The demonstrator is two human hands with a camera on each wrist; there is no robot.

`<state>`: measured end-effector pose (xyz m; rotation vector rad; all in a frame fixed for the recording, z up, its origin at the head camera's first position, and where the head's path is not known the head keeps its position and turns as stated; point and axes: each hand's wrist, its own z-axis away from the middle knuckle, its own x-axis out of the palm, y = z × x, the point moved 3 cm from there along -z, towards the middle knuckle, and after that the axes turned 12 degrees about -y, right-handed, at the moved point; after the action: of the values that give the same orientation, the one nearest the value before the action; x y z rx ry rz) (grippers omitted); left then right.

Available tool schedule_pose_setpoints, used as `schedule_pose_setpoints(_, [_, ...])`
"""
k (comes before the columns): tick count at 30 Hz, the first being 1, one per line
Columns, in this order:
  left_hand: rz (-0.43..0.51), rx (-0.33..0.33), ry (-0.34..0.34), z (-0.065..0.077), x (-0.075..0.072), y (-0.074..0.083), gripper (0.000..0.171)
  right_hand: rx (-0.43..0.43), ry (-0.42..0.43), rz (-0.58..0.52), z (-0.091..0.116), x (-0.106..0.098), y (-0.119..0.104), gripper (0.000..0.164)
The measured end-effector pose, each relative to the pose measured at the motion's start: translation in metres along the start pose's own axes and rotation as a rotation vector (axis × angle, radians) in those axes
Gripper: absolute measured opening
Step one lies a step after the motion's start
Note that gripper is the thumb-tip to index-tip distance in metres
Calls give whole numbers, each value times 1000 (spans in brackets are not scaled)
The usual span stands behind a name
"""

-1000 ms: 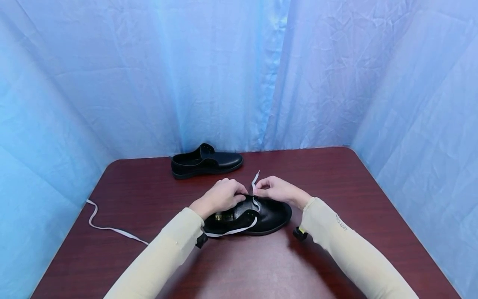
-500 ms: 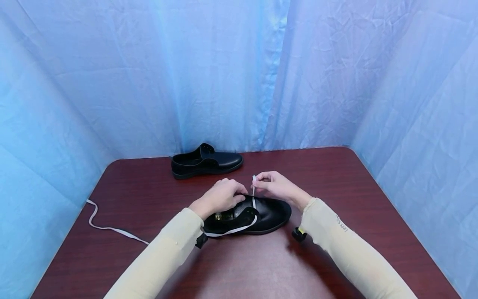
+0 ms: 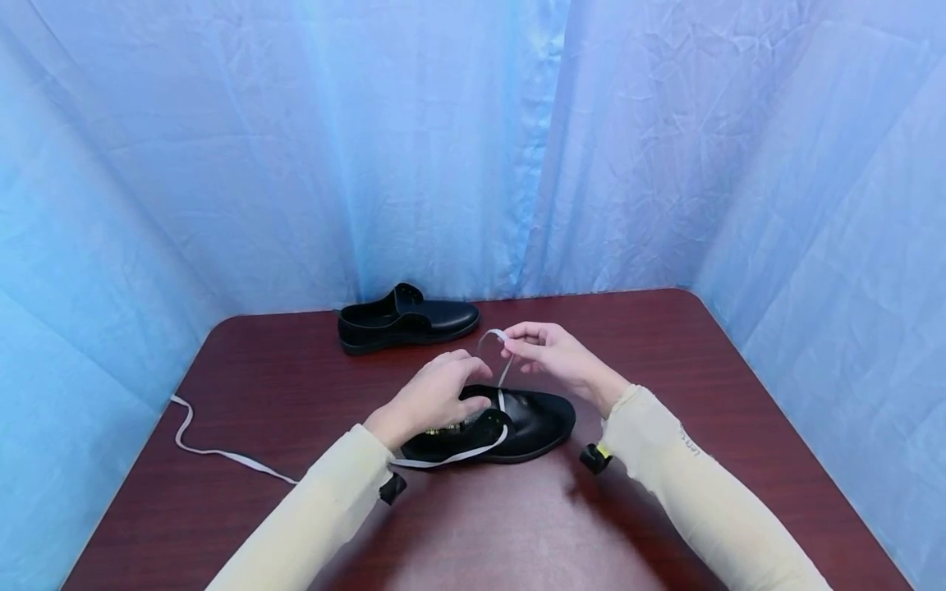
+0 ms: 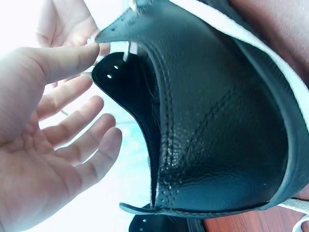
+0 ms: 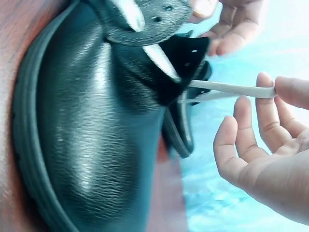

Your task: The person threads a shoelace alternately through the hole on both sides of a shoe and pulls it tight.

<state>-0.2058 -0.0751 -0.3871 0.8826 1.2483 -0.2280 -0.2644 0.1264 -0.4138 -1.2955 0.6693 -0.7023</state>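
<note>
A black leather shoe (image 3: 535, 423) rests on the table, toe to the right. A flat white shoelace (image 5: 231, 89) runs through eyelets of both flaps, with its other length trailing over the near side. Just above the far flap, my right hand (image 3: 557, 357) pinches the lace between thumb and index finger and holds it taut; the loose end curls over to the left. My left hand (image 3: 436, 390) is over the shoe's opening, fingers spread and thumb apart. In the left wrist view its thumb (image 4: 72, 62) is close to a flap's tip; whether they touch I cannot tell.
A second black shoe (image 3: 406, 320), without a lace, stands at the back of the dark red table (image 3: 628, 328). The long lace tail (image 3: 222, 453) lies across the table's left side to its edge. Blue curtains (image 3: 443, 148) surround the table.
My right hand has taken the lace end and pulled it up and away from the far flap, tightening the slack between flaps. The left hand's fingers have let go of that flap and spread.
</note>
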Motion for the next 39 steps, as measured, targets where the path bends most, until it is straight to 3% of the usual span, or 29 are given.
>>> schedule_pose_setpoints(3, [5, 2, 16, 7, 0, 5, 26, -26, 13, 15, 4, -2, -8, 29])
schedule_pose_setpoints(6, [33, -3, -10, 12, 3, 10, 25, -55, 6, 27, 10, -3, -16, 28])
schedule_pose_setpoints(11, [66, -13, -51, 19, 12, 13, 28, -84, -35, 57, 21, -2, -26, 36])
schedule_pose_setpoints(19, [16, 4, -12, 24, 23, 12, 23, -80, -128, 113, 42, 8, -30, 43])
schedule_pose_setpoints(26, [-32, 102, 65, 30, 30, 13, 25, -77, -227, 349, 61, 9, -19, 37])
schedule_pose_setpoints(32, [-58, 131, 95, 32, 34, 13, 27, -55, -306, 467, 73, 2, -10, 40])
schedule_pose_setpoints(39, [-70, 121, 89, 29, 32, 12, 26, -74, -253, 802, 74, -7, -4, 38])
